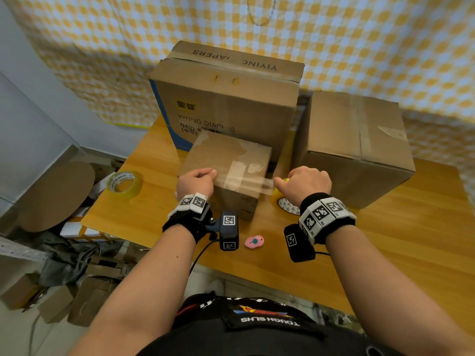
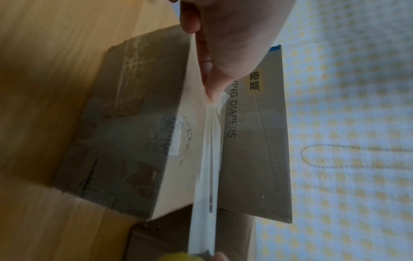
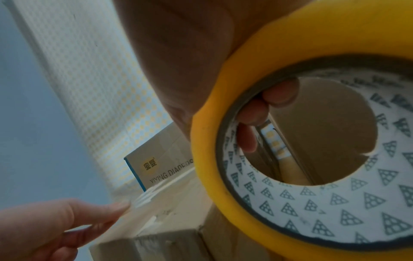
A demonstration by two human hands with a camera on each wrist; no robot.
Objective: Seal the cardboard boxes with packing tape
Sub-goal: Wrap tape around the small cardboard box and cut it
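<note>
A small cardboard box [image 1: 228, 160] with old tape patches sits mid-table in front of me. My left hand [image 1: 198, 182] pinches the free end of a clear tape strip [image 1: 246, 182] at the box's near left corner. My right hand [image 1: 305, 182] grips the yellow tape roll [image 1: 280, 201] just right of the box, fingers hooked through its core [image 3: 268, 100]. The strip [image 2: 208, 167] stretches taut between both hands, just above the box's top near edge. In the right wrist view the roll [image 3: 312, 159] fills the frame, and the left hand's fingers [image 3: 67, 217] hold the strip's end.
A tall diaper carton [image 1: 226, 98] stands behind the small box, and a plain carton [image 1: 357, 147] at the right. A second tape roll [image 1: 124, 185] lies near the table's left edge. A pink cutter [image 1: 254, 241] lies on the wooden table [image 1: 385, 240] between my wrists.
</note>
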